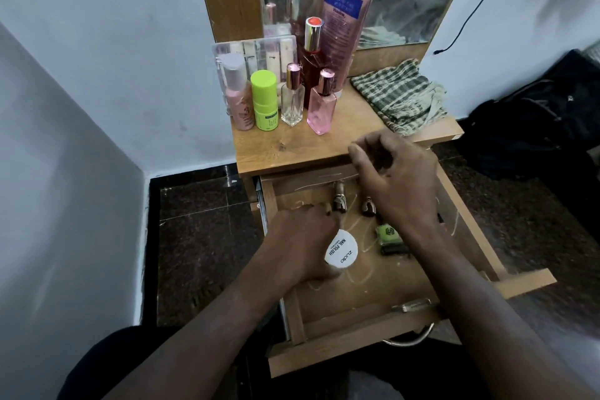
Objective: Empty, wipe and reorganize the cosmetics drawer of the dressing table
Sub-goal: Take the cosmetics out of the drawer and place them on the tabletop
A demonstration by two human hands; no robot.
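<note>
Midway, we judge: bottles stand on the tabletop (344, 127), while our left hand (302, 237) grips a white tub (341, 253) in the open drawer (367, 289); our right hand (394, 178), fingers curled, its hold unclear, hovers above remaining nail polish bottles (388, 235). Wiping awaits.

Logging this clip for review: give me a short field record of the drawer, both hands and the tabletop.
drawer: open, still holds items
left hand: in the drawer, on the white tub; grip unclear
right hand: above the drawer, fingers curled; held item unclear
in drawer: two small brown bottles, green polish
tabletop: bottles, pink tube, checked cloth
</note>
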